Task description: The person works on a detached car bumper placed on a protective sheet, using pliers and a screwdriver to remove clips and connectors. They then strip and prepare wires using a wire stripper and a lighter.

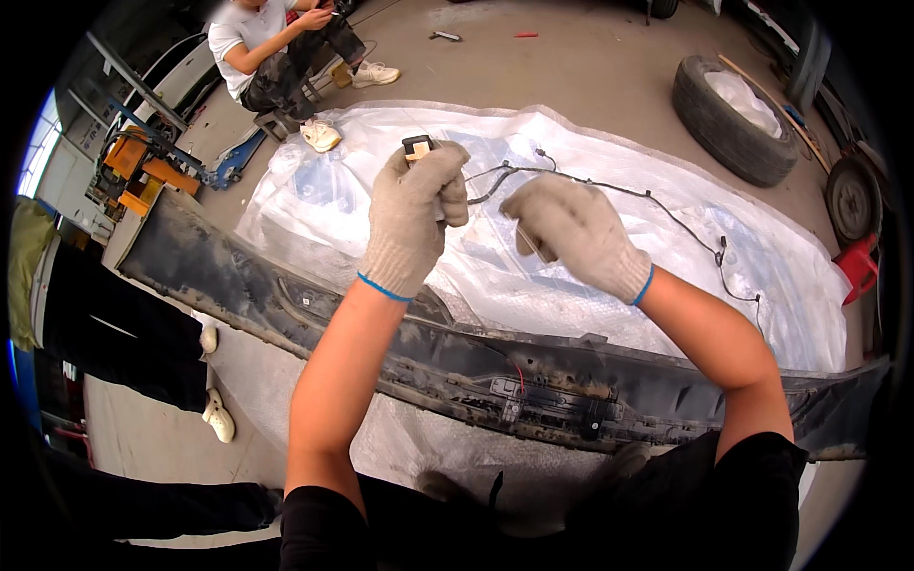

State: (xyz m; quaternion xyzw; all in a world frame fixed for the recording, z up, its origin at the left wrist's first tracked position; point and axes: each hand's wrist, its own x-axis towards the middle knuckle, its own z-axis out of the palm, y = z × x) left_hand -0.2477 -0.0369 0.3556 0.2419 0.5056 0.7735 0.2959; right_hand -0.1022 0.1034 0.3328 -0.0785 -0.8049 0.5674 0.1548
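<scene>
My left hand [411,205], in a pale knitted work glove with a blue cuff edge, is closed around a small black piece with a tan face [417,147], which pokes out above the fingers. My right hand [571,228], gloved the same way, is slightly blurred, its fingers curled together; a thin sliver shows below them, too small to name. Between and behind the hands a black wiring harness [650,194] with several small connectors stretches across white plastic sheeting [790,285]. Its near end disappears behind my left hand. Below my hands lies a long, dirty black bumper [562,366].
A person [252,43] sits on a low stool at the far left. Another person's dark trouser legs [133,324] are at the left. A tyre [738,119], a wheel [852,198] and a red container [860,271] stand at the right. Orange equipment [143,167] is at the left.
</scene>
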